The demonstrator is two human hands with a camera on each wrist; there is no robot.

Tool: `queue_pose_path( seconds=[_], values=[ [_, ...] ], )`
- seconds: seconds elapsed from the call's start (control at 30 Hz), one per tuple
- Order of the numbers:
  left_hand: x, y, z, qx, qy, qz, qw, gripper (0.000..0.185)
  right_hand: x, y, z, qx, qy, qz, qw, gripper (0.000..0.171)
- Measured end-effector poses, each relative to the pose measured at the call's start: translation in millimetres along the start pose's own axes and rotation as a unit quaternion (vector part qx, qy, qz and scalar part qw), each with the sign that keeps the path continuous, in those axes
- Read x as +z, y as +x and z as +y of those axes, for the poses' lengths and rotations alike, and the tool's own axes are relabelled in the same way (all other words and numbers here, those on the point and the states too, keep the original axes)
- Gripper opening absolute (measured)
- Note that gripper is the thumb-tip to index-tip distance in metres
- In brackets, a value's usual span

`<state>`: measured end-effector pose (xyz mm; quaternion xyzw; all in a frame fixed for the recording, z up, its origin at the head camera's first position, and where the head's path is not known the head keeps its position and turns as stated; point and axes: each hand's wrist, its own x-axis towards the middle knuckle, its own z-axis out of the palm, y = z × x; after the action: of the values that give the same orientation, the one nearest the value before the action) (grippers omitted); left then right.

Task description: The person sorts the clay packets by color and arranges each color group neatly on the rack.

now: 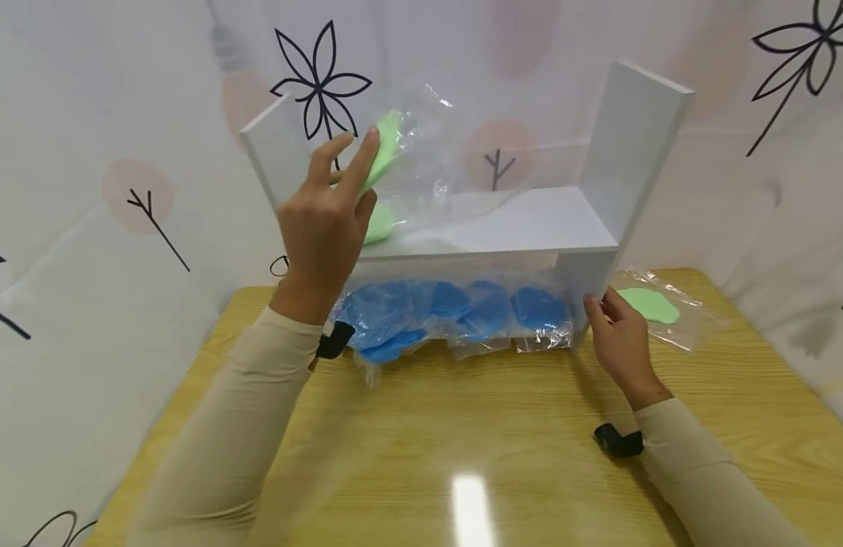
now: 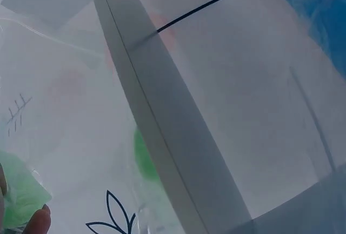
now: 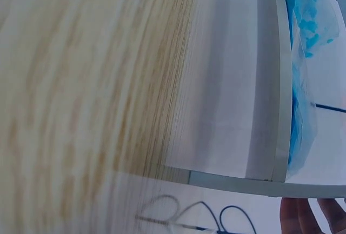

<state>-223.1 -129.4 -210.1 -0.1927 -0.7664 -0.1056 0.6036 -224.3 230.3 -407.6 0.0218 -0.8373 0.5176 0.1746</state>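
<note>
- The left hand (image 1: 325,220) is raised at the shelf's left end, fingers and thumb pinching a green piece (image 1: 383,152) sealed in a clear bag (image 1: 424,156); the bag hangs over the upper shelf board (image 1: 524,224).
- Held this way the bag looks light, limp and slick. It likely slides in the fingers unless the pinch sits on the green piece itself, at the bag's 9 o'clock edge.
- A second green piece (image 1: 378,222) lies on the board just below the hand.
- The right hand (image 1: 619,342) rests with relaxed fingers against the white shelf (image 1: 636,129) at its right foot, holding nothing.
- Another bagged green piece (image 1: 648,304) lies on the wooden table (image 1: 503,448) at the right hand's 2 o'clock, just beside it.
- Bagged blue pieces (image 1: 455,311) fill the lower level.
</note>
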Motion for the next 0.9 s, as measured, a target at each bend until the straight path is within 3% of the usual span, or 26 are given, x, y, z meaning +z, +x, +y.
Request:
queue_pose_path(
  seconds=[0.17, 0.3, 0.47, 0.6, 0.73, 0.83, 0.9],
  values=[
    [20.1, 6.0, 0.4, -0.023, 0.042, -0.037, 0.9982, 0.04, 3.1, -0.1, 0.5, -0.013, -0.005, 0.002, 1.0, 0.051],
    [34.1, 4.5, 8.9, -0.017, 0.112, -0.105, 0.988, 0.044, 4.3, 0.3, -0.9, -0.013, -0.008, 0.005, 1.0, 0.051],
    [41.5, -7.0, 21.6, 0.015, 0.153, -0.22, 0.9634, 0.046, 5.1, 0.0, -2.2, -0.019, -0.006, 0.005, 1.0, 0.049],
    [41.8, -16.5, 25.0, 0.03, 0.164, -0.311, 0.9357, 0.047, 6.8, 0.3, -2.2, -0.02, -0.008, 0.006, 1.0, 0.049],
    [42.4, -21.3, 24.5, 0.041, 0.148, -0.371, 0.9159, 0.046, 7.1, 0.7, -3.0, -0.014, -0.012, 0.007, 1.0, 0.05],
    [43.2, -21.1, 24.8, 0.03, 0.113, -0.416, 0.9018, 0.043, 6.3, 0.5, -3.6, -0.011, -0.018, 0.008, 1.0, 0.05],
    [43.2, -20.0, 26.4, 0.015, 0.089, -0.454, 0.8865, 0.048, 5.5, 0.6, -4.0, -0.009, -0.021, 0.012, 1.0, 0.05]
  ],
)
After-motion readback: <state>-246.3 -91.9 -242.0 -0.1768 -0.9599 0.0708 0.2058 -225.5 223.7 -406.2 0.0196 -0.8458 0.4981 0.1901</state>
